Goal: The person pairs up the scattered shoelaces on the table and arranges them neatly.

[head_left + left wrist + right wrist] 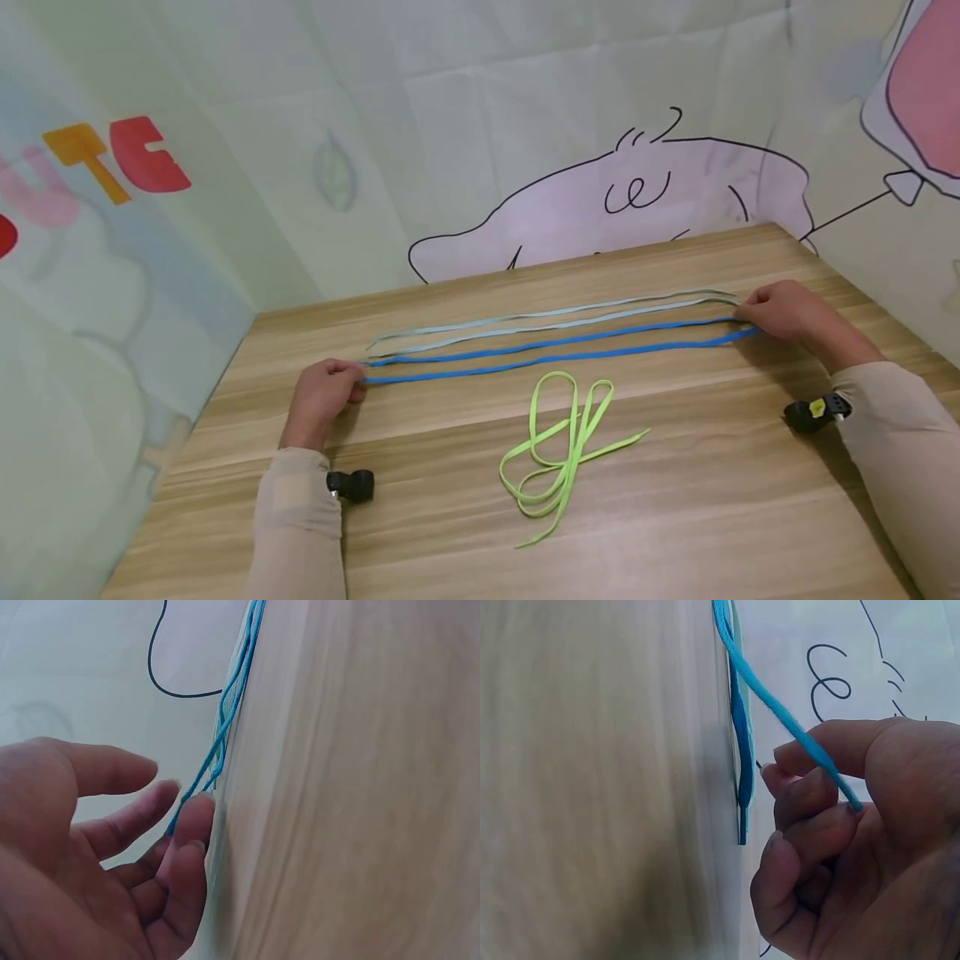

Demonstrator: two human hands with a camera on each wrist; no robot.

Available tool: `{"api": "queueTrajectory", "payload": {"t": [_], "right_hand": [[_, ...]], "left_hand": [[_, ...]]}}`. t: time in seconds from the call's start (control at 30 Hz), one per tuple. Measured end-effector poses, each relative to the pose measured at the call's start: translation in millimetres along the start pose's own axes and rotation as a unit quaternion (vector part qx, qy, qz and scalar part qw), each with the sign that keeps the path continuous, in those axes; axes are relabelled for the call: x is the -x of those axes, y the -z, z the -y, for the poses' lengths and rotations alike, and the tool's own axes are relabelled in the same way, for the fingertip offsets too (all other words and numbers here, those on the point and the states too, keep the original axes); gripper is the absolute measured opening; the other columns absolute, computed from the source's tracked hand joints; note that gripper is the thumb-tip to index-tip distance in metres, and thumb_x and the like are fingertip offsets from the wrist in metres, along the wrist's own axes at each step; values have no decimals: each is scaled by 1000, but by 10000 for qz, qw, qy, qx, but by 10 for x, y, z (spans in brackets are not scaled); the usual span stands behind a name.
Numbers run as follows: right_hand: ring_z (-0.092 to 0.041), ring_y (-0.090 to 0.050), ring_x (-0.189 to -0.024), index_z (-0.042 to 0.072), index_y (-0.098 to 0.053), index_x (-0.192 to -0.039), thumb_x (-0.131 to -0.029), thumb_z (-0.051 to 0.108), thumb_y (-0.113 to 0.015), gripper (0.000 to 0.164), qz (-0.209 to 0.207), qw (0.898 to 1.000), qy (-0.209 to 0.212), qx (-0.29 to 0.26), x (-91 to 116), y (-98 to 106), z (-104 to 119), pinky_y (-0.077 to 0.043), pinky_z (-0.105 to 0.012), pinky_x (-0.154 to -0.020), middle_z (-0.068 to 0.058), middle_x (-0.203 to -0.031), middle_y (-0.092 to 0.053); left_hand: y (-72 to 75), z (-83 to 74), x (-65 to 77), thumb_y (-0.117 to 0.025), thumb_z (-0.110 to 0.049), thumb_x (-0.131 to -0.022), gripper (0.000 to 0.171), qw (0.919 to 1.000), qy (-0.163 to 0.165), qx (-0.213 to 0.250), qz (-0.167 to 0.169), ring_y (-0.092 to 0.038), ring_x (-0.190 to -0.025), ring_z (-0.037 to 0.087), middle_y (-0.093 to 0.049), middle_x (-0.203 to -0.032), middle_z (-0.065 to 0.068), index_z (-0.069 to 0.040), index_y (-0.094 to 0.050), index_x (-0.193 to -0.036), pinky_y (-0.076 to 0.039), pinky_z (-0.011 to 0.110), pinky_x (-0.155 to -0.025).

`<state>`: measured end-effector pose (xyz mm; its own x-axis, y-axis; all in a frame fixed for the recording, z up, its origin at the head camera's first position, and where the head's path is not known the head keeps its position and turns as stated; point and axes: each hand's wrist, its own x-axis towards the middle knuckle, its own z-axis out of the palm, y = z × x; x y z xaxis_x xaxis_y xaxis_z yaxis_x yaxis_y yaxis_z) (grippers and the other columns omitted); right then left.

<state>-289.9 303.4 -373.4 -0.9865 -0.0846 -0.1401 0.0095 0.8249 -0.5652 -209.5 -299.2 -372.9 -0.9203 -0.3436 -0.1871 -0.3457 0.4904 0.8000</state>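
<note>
A blue flat shoelace (615,353) stretches across the wooden table in two nearly parallel runs. My left hand (322,396) is at its left end; the left wrist view shows the lace (223,735) running in between the curled fingers, with the thumb apart. At the other end my right hand (795,321) grips one run, which enters the curled fingers in the right wrist view (780,712). The second run's tipped end (742,825) hangs loose beside that hand. Just behind lies a pale blue shoelace (525,316), also in two long runs.
Nearer the front, a yellow-green shoelace (573,454) lies in loose loops. The wooden table (420,542) meets a printed cloth backdrop (480,150) at its back and left. Each wrist carries a small black camera.
</note>
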Motion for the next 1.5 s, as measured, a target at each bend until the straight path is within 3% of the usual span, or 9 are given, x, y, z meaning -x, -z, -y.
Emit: {"api": "queueTrajectory", "payload": {"t": [0.17,0.3,0.6,0.77,0.9,1.07,1.37,1.5], "right_hand": [[-25,-50,-71,-4,-63,-94,-97,26,-53,31,-379,9992,109,81,18,15,10,-40,-36,-59,-9,-79,-53],[-23,-49,-71,-3,-61,-92,-97,26,-53,31,-446,9988,126,-160,35,6,60,-40,-35,-61,-7,-76,-54],[-20,-50,-65,-4,-61,-96,-99,27,-57,32,-98,9964,285,-799,30,-50,222,-41,-35,-60,-3,-76,-55],[-19,-51,-66,-2,-61,-93,-100,29,-58,32,130,9935,483,-1026,47,-115,376,-43,-33,-62,-3,-74,-55],[-20,-51,-64,-1,-60,-90,-101,27,-57,30,326,9913,708,-1058,90,-169,558,-43,-33,-63,-5,-75,-56],[-20,-51,-65,-2,-60,-92,-101,25,-57,28,585,9883,903,-1079,113,-255,713,-44,-33,-64,-6,-76,-56],[-17,-50,-62,2,-62,-92,-101,23,-58,23,1053,9807,1316,-991,154,-475,884,-42,-31,-60,-2,-68,-55],[-16,-48,-59,3,-64,-94,-101,22,-58,21,1235,9746,1658,-857,206,-566,1003,-39,-30,-56,-2,-66,-55]], "left_hand": [[-6,-29,7,-52,-23,-101,37,9995,57,248,-170,-63,-77,12,-61,-113,14,0,-55,-130,-49,25,-68],[-24,-60,25,-51,-22,-101,40,9987,-75,471,-191,-64,-74,10,-59,-120,16,0,-51,-134,-52,23,-67],[-31,-111,30,-51,-32,-106,45,9918,-656,852,690,-66,-89,13,-63,-116,12,1,-51,-136,-54,26,-82],[-73,-139,31,-54,-32,-105,44,9878,-927,959,798,-67,-87,13,-67,-106,8,4,-55,-131,-53,26,-81],[-137,-173,48,-54,-32,-105,42,9869,-1050,916,812,-67,-87,14,-68,-103,7,4,-56,-127,-53,26,-80],[-206,-217,75,-55,-32,-105,41,9831,-1249,642,1173,-67,-93,20,-67,-105,12,4,-58,-124,-53,29,-83],[-400,-317,122,-56,-31,-104,39,9688,-1662,352,1806,-67,-100,25,-66,-109,17,3,-60,-124,-54,35,-89],[-493,-367,166,-56,-30,-104,36,9596,-1812,145,2148,-67,-95,25,-67,-106,15,0,-61,-122,-54,36,-85]]}}
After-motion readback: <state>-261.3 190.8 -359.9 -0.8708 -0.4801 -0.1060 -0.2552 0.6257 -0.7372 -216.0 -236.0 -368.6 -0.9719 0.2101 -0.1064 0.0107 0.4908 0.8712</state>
